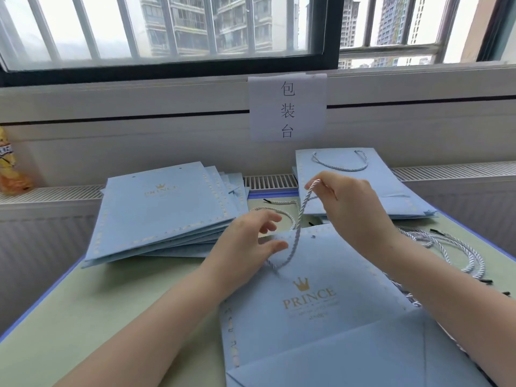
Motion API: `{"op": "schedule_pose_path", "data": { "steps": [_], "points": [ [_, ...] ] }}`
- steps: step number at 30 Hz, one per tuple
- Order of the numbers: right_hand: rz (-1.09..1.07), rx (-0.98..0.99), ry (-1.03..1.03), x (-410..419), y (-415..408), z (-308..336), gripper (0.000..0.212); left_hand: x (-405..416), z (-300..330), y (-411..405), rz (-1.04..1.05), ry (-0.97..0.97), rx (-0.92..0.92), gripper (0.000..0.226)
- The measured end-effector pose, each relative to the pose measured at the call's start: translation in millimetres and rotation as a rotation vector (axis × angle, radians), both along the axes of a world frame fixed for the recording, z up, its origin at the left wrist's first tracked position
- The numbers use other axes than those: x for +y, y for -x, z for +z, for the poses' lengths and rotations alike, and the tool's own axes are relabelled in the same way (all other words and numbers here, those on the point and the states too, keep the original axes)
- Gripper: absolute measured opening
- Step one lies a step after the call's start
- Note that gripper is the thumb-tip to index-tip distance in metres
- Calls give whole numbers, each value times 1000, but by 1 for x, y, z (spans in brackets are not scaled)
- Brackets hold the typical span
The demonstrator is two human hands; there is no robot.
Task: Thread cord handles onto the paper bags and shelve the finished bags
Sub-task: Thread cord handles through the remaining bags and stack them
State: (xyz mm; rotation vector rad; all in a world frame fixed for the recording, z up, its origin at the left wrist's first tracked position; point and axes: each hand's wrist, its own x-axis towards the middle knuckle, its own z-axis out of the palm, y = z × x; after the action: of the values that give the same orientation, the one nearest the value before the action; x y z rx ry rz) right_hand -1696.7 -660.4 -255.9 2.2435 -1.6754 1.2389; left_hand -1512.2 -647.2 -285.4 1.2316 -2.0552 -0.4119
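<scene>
Obs.: flat blue paper bag (321,317) lies on the table (111,317) directly under my two forearms, printed side up, crown and "PRINCE" in gold, open top edge pointing away from me. One punched hole visible near that top edge, just below my right wrist.

My right hand (349,208) is raised above the bag's top edge, thumb and forefinger pinching the twisted white cord (303,208) at its high end. From there the cord runs down between my hands to the bag's top edge, then loops over the bag face just below my left thumb. Cannot tell whether it passes through a hole.

My left hand (251,238) hovers at the bag's top left corner, fingers loosely curved and spread, thumb and fingers apart. I cannot tell whether any fingertip touches the cord; it grips nothing that I can see.

Beyond my left hand: fanned stack of unthreaded bags (162,216), holes bare. Beyond my right hand: stack of finished bags (363,188), the top one with its cord handle in place. Outboard of my right forearm: loose cords (452,252) with dark tips, tangled on the table.

Behind everything, a paper sign (287,107) hangs on the wall under the window.
</scene>
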Motion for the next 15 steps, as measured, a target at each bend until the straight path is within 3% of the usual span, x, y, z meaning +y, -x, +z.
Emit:
{"op": "schedule_pose_path", "data": {
  "steps": [2, 6, 11, 15],
  "points": [
    [47, -83, -18, -2, 0, 0, 25, 0, -6, 4, 4, -24, -109, 47],
    [151, -283, -139, -4, -3, -2, 51, 0, -7, 7, 82, -64, -194, 49],
    [333, -826, -356, -3, -5, 10, 33, 3, 2, 5, 192, -7, -110, 35],
    [367, -735, -260, -3, -1, 11, 20, 6, 10, 0, 283, 30, -51, 15]
  ]
}}
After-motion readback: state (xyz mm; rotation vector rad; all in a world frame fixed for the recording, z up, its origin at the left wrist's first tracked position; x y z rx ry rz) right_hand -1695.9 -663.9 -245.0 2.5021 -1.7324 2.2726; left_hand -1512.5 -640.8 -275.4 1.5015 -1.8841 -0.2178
